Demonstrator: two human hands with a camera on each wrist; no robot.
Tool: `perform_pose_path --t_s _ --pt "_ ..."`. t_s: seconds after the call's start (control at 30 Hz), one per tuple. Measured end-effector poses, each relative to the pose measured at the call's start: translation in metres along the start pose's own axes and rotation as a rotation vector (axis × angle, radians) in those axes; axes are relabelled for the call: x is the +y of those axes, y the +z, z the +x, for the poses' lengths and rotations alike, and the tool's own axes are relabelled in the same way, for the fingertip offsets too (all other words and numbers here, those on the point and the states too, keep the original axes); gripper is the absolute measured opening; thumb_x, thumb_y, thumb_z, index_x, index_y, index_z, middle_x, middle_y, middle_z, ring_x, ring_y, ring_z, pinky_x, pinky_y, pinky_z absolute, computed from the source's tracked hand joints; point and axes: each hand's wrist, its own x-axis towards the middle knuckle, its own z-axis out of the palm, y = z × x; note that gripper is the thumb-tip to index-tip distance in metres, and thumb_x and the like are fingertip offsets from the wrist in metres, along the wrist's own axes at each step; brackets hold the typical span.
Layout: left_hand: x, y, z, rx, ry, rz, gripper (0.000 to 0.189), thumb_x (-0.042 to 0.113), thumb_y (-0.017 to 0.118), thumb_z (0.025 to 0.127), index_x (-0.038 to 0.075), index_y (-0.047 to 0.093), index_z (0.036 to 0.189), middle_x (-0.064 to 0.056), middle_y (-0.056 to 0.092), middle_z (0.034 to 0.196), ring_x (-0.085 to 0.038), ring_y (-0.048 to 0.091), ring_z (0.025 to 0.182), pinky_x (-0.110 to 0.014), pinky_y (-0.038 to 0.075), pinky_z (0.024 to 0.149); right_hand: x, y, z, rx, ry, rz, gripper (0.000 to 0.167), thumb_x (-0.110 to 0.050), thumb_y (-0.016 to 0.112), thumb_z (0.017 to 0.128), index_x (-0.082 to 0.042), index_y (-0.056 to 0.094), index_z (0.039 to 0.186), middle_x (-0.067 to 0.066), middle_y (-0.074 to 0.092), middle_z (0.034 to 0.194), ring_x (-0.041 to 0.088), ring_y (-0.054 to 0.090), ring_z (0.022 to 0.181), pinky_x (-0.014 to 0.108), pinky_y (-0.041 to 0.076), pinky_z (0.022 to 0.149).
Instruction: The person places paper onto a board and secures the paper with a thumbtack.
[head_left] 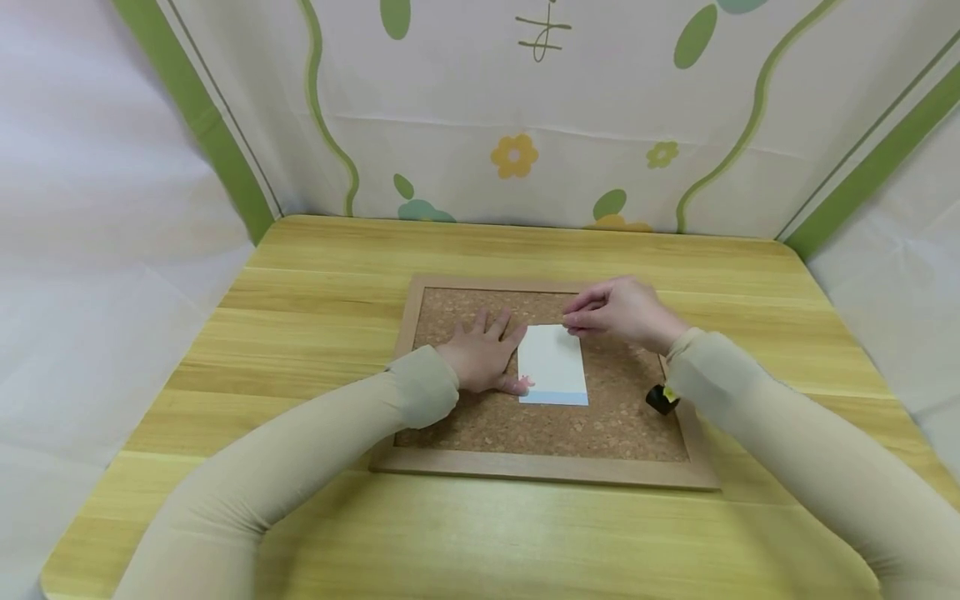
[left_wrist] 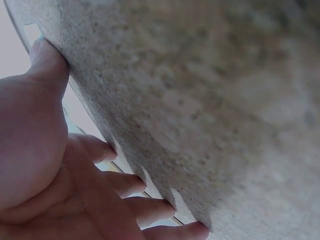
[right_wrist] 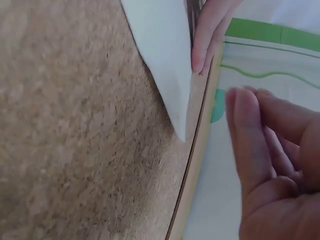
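Observation:
A white card [head_left: 551,358] with a light blue band along its near edge and a small pink figure at its near left corner lies on a cork board [head_left: 480,425]. My left hand [head_left: 483,354] rests on the cork with spread fingers, its thumb [left_wrist: 47,60] at the card's left edge. Over the card's far right corner is my right hand [head_left: 618,312], thumb and fingertips pressed together. In the right wrist view those fingertips [right_wrist: 245,102] stand apart from the card [right_wrist: 167,65], whose corner lifts slightly off the cork. Anything small between them cannot be made out.
A small black container [head_left: 662,399] with something yellow at its rim stands at the board's right side, near my right sleeve. The board's wooden frame [head_left: 540,467] lies on a wood-grain table [head_left: 300,333]. Beyond the table hangs a printed white curtain [head_left: 450,92].

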Motion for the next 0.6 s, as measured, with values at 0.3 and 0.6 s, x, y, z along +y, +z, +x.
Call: perform_pose_path --t_s 0.3,0.6 --pt "-0.003 0.004 0.004 -0.003 0.006 0.006 0.104 0.073 0.048 0.086 0.022 -0.006 0.16 -0.011 -0.016 0.163 -0.042 -0.011 0.147 -0.068 0.01 0.111 0.004 0.006 0.039 -0.177 0.042 -0.257 0.011 -0.007 0.068 0.095 0.001 0.072 0.098 0.01 0.072 0.088 0.017 0.068 0.076 0.032 0.057 0.072" --pt "-0.002 0.003 0.002 0.004 0.008 0.031 0.103 0.071 0.048 0.088 0.02 -0.004 0.16 -0.012 -0.015 0.164 -0.044 -0.008 0.147 -0.069 0.013 0.11 -0.009 0.009 0.058 -0.292 0.102 -0.354 0.011 0.0 0.063 0.096 0.001 0.073 0.091 0.009 0.071 0.08 0.014 0.062 0.065 0.027 0.053 0.062"
